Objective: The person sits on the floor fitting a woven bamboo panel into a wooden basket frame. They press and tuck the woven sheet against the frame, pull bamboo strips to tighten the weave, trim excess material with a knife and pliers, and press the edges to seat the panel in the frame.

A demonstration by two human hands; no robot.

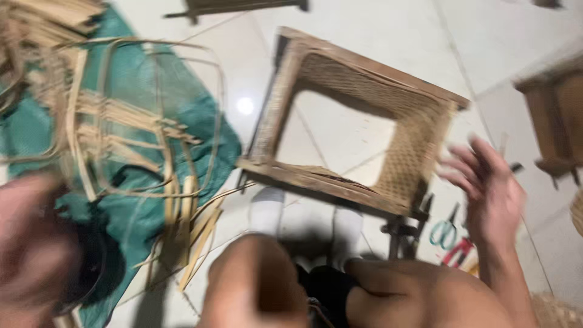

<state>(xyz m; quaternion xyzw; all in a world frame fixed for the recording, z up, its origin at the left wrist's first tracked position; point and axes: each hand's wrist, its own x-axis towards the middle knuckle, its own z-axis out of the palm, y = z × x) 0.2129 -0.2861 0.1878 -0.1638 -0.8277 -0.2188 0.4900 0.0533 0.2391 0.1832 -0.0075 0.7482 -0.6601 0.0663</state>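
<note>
Right hand: the right hand [489, 188] is raised at 3 o'clock, fingers spread and loose, pinching nothing. It is just beside the right edge of the chair seat frame [349, 121], near enough to steady or turn it; I cannot tell if a fingertip touches, because the picture is blurred.
Left hand: the left hand [30, 243] is at 8 o'clock, very blurred. Whether it is spread or pressed on something, I cannot tell. It is near a dark round thing [94, 267] that I cannot make out.
Chair seat frame: a wooden frame with woven cane along its right and far sides and a big hole in the middle. It is tilted over the person's feet in white socks [267, 209], probably so the unfinished weave faces the person.
Knees: the bare knees [255, 285] are at 6 o'clock, under the frame; the person sits low to the floor [358, 30].
Cane strips: a loose bundle of cane strips [121, 121] lies at 10 o'clock on a green sheet [206, 127], likely to keep them together in reach of the left hand.
Tools: scissors with blue-green handles [445, 231] and a red-handled tool [458, 252] lie on the floor at 4 o'clock, below the right hand.
Other furniture: another wooden piece [555, 115] stands at 2 o'clock, well apart.
</note>
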